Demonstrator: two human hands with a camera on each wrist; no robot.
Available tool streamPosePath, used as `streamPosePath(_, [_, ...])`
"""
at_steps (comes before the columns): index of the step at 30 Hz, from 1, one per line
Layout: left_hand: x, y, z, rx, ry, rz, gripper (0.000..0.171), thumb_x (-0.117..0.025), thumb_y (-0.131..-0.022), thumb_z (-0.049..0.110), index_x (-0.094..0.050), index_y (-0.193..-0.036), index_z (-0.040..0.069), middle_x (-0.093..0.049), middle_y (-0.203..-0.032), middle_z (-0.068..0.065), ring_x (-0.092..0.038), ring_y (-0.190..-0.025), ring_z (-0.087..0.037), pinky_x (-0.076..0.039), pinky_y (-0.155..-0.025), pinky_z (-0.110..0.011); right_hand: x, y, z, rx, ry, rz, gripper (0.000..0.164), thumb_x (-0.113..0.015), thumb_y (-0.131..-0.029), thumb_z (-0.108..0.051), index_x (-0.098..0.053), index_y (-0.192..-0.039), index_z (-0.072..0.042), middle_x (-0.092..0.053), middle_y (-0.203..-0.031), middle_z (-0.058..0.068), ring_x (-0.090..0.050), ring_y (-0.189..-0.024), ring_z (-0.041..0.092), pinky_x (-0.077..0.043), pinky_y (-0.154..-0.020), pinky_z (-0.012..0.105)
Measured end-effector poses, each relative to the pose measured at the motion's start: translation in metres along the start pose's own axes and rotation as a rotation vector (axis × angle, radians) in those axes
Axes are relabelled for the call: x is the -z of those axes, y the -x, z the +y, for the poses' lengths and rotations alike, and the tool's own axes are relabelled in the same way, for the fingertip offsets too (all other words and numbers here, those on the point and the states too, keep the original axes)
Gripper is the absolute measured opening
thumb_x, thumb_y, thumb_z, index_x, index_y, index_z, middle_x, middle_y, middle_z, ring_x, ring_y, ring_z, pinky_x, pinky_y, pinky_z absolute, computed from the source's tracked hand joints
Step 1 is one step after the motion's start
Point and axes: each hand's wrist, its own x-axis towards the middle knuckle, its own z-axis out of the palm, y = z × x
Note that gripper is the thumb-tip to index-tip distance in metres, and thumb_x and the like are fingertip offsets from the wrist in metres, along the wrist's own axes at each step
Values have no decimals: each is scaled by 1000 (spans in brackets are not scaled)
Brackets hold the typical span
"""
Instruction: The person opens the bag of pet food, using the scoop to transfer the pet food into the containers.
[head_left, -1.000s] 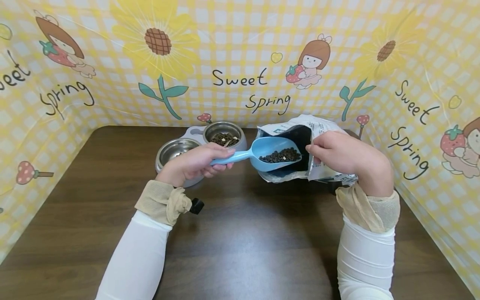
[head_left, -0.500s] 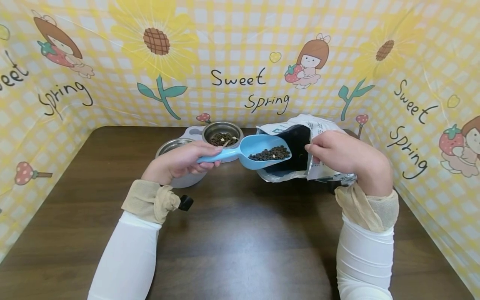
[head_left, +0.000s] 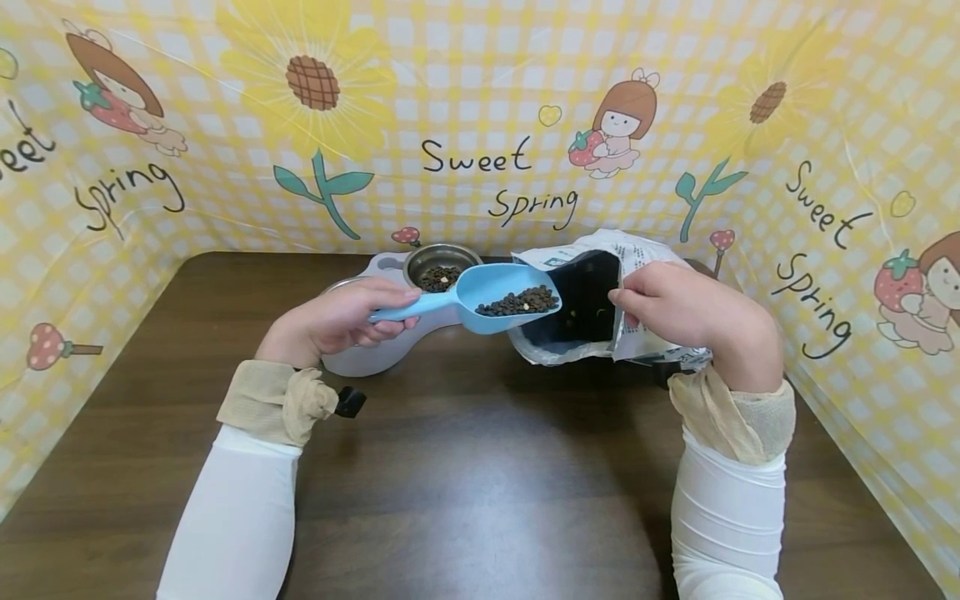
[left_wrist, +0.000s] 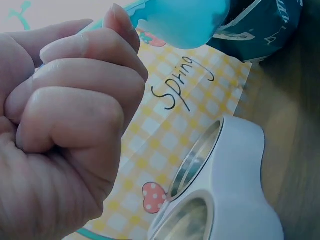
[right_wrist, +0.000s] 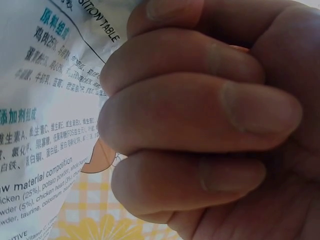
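My left hand (head_left: 341,315) grips the handle of a light blue scoop (head_left: 472,292), its fingers curled round it in the left wrist view. Dark brown kibble (head_left: 519,302) lies in the scoop's bowl, level in front of the bag's mouth. With my right hand (head_left: 686,312) I pinch the edge of a white pet food bag (head_left: 630,246), which lies on its side with its dark mouth facing left. Behind the scoop and left hand stands a double pet bowl (head_left: 367,354). Its far steel bowl (head_left: 442,258) holds some kibble; the near one is mostly hidden by my hand.
The brown wooden table (head_left: 480,483) reaches back to a yellow checked cloth (head_left: 465,100) printed with flowers, which rises behind and on both sides. A black wrist camera (head_left: 350,402) sticks out from the left cuff.
My left hand has drawn the loaded scoop leftward, out of the bag's mouth and towards the double bowl. The right hand keeps its hold on the bag.
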Motion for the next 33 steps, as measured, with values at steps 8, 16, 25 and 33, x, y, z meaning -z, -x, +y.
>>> streamPosePath(8, [18, 21, 0, -64, 16, -40, 38, -36, -109, 23, -57, -86, 1, -44, -58, 6, -29, -46, -6, -11, -44, -30, -1, 0, 1, 10, -1, 5, 43, -48, -102, -18, -60, -63, -7, -46, -56, 1, -46, -54, 18, -41, -59, 33])
streamPosePath(16, [36, 51, 5, -91, 48, 35, 42, -35, -109, 21, -64, -85, 3, -48, -59, 7, -23, -48, -7, -7, -45, -30, 0, 0, 1, 7, 1, 3, 43, -48, -102, -19, -61, -63, -8, -44, -56, 0, -46, -54, 17, -41, -59, 33])
streamPosePath(25, [52, 74, 3, -52, -57, 144, 45, -35, -109, 27, -64, -82, 7, -45, -58, 9, -21, -46, -8, -4, -47, -37, -1, 0, 2, 16, 10, 5, 43, -47, -102, -19, -59, -63, -8, -44, -56, 0, -45, -54, 17, -41, -59, 32])
streamPosePath(33, [66, 94, -1, -43, 19, 216, 44, -36, -109, 24, -66, -83, 5, -49, -58, 8, -22, -47, -9, -4, -46, -34, 0, 0, 2, 17, 11, -1, 42, -47, -102, -19, -64, -65, -9, -51, -58, 2, -48, -56, 17, -42, -61, 33])
